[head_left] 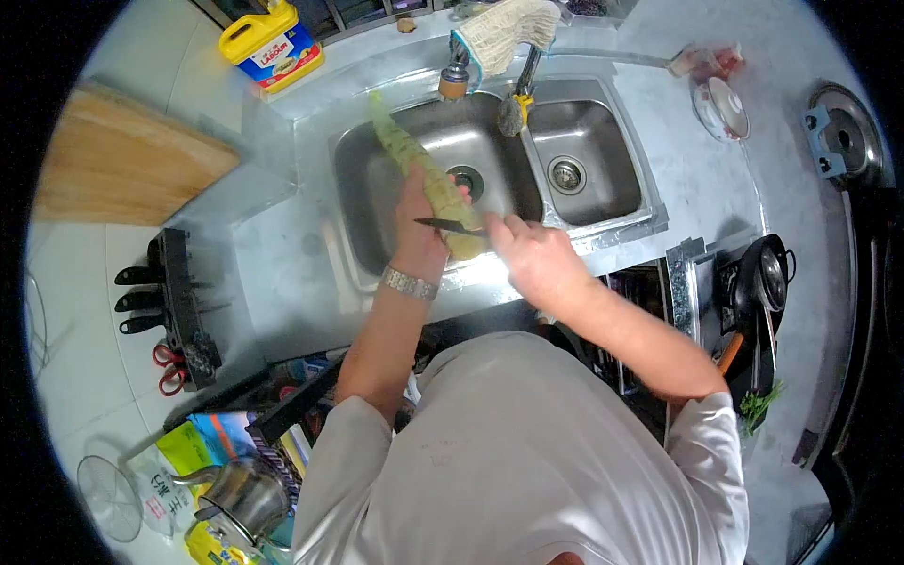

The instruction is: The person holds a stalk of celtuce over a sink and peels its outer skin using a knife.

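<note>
Grey counter (259,226), double steel sink (367,235) along its far edge — knife rack (186,311) past the left corner. Left hand (424,212) grips a long green vegetable (414,155), slanted over the larger basin's near-left part. Right hand (537,259) is closed round a small knife (447,225), blade across the vegetable's near end — yellow-capped jug (273,52) by the far-left corner.

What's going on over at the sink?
A person's left hand, with a silvery metal band on the wrist, holds a long, pale green vegetable stem over the larger bowl of a steel double sink. The right hand holds a knife with a dark blade across the stem's thicker end. How much is cut is unclear.
</note>
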{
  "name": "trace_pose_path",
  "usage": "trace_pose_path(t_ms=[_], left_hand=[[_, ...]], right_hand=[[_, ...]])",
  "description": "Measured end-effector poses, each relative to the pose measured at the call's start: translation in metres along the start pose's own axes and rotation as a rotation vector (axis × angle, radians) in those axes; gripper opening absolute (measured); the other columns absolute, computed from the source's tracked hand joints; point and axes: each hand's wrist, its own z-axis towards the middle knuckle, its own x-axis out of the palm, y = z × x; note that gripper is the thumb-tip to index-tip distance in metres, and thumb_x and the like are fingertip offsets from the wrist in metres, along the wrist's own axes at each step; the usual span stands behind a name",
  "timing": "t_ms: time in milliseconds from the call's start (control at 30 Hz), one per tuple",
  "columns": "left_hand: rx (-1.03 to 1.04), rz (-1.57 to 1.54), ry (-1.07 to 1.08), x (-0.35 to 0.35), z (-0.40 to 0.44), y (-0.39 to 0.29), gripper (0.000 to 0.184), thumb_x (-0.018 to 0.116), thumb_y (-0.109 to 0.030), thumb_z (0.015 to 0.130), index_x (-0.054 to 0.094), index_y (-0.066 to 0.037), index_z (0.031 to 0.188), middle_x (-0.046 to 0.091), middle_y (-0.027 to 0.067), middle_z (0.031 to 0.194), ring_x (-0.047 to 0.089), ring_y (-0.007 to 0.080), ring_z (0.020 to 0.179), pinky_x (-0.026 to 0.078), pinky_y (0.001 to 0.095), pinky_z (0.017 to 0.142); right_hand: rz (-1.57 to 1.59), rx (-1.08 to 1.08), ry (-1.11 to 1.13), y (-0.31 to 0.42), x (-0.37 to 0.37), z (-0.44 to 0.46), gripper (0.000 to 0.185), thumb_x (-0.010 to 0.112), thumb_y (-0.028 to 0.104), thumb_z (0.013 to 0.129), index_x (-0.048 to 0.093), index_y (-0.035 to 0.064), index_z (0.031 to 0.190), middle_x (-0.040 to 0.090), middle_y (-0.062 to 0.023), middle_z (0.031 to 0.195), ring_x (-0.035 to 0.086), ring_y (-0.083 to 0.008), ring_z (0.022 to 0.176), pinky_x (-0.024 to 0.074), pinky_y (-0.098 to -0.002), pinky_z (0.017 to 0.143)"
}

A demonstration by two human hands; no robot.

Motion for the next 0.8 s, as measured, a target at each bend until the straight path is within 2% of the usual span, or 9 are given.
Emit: trace_pose_path(t_ms=[167, 233, 333, 367, 400, 467, 567, 700, 800], left_hand=[[0.079, 0.055, 0.004, -0.004, -0.009, 0.003, 0.04, 0.056, -0.044, 0.097, 0.047, -0.009, 0.115, 0.06, 0.0111, 0.095, 0.063, 0.025, 0.073, 0.056, 0.0407, 0.066], [0.097, 0.083, 0.018, -0.009, -0.005, 0.005, 0.039, 0.055, -0.043, 0.097, 0.047, -0.009, 0.114, 0.06, 0.0113, 0.096, 0.063, 0.0251, 0.074, 0.056, 0.0405, 0.066], [0.074, 0.075, 0.009, -0.011, -0.001, 0.004, 0.038, 0.054, -0.043, 0.097, 0.046, -0.01, 0.114, 0.06, 0.0115, 0.094, 0.064, 0.0256, 0.074, 0.056, 0.0412, 0.066], [0.048, 0.058, 0.048, -0.013, -0.002, 0.003, 0.037, 0.053, -0.043, 0.098, 0.046, -0.01, 0.114, 0.06, 0.0116, 0.092, 0.064, 0.026, 0.073, 0.056, 0.0413, 0.065], [0.024, 0.043, 0.09, -0.014, -0.002, 0.002, 0.037, 0.052, -0.043, 0.098, 0.045, -0.01, 0.114, 0.061, 0.0116, 0.091, 0.064, 0.0264, 0.072, 0.056, 0.0413, 0.064], [0.002, 0.05, 0.058, -0.014, -0.001, 0.003, 0.036, 0.052, -0.042, 0.098, 0.046, -0.011, 0.115, 0.061, 0.0116, 0.09, 0.064, 0.0267, 0.071, 0.056, 0.0411, 0.063], [-0.013, 0.088, 0.014, -0.011, 0.001, 0.003, 0.036, 0.052, -0.042, 0.098, 0.046, -0.011, 0.115, 0.061, 0.0114, 0.089, 0.064, 0.0269, 0.07, 0.056, 0.0404, 0.06], [0.002, 0.154, 0.036, -0.013, 0.0, 0.001, 0.037, 0.053, -0.043, 0.098, 0.046, -0.011, 0.116, 0.06, 0.0112, 0.089, 0.064, 0.0262, 0.069, 0.056, 0.0399, 0.06], [0.016, 0.139, 0.028, -0.01, -0.007, -0.003, 0.038, 0.052, -0.045, 0.098, 0.046, -0.012, 0.116, 0.06, 0.0106, 0.091, 0.064, 0.0245, 0.07, 0.056, 0.0391, 0.059]], right_hand=[[0.123, 0.115, -0.029, 0.01, 0.016, -0.006, 0.039, 0.055, 0.001, 0.08, 0.052, -0.0053, 0.118, 0.063, -0.0159, 0.082, 0.068, -0.0323, 0.067, 0.0569, -0.0396, 0.057], [0.147, 0.092, 0.033, 0.007, 0.009, -0.006, 0.052, 0.055, -0.002, 0.076, 0.047, -0.0021, 0.127, 0.063, -0.0184, 0.088, 0.066, -0.0365, 0.071, 0.0558, -0.0435, 0.061], [0.145, 0.002, 0.036, 0.01, -0.016, -0.003, 0.053, 0.055, 0.003, 0.082, 0.044, -0.0035, 0.133, 0.062, -0.0166, 0.085, 0.067, -0.0332, 0.068, 0.0561, -0.0414, 0.059], [0.188, -0.058, 0.04, 0.006, -0.013, -0.003, 0.062, 0.056, 0.006, 0.081, 0.039, -0.0019, 0.14, 0.061, -0.016, 0.084, 0.066, -0.0325, 0.068, 0.0558, -0.0425, 0.06], [0.185, -0.063, 0.039, 0.003, -0.013, -0.002, 0.062, 0.056, 0.006, 0.081, 0.039, -0.0019, 0.14, 0.061, -0.016, 0.084, 0.066, -0.0325, 0.068, 0.0558, -0.0425, 0.06], [0.088, -0.114, 0.123, 0.0, -0.011, -0.002, 0.065, 0.057, 0.007, 0.08, 0.037, -0.0021, 0.142, 0.059, -0.0143, 0.082, 0.066, -0.0314, 0.065, 0.0559, -0.0417, 0.057], [-0.001, -0.17, 0.135, -0.003, -0.008, -0.001, 0.067, 0.056, 0.007, 0.08, 0.035, -0.0022, 0.144, 0.059, -0.0135, 0.081, 0.065, -0.031, 0.06, 0.0557, -0.041, 0.053], [-0.009, -0.194, 0.103, -0.005, -0.002, 0.003, 0.066, 0.056, 0.007, 0.08, 0.036, -0.0019, 0.142, 0.059, -0.0131, 0.082, 0.066, -0.0297, 0.058, 0.0558, -0.0395, 0.05], [0.075, -0.133, 0.016, -0.002, 0.019, 0.003, 0.063, 0.056, 0.004, 0.08, 0.039, 0.0021, 0.141, 0.06, -0.0138, 0.075, 0.067, -0.0296, 0.059, 0.0544, -0.0405, 0.05]])
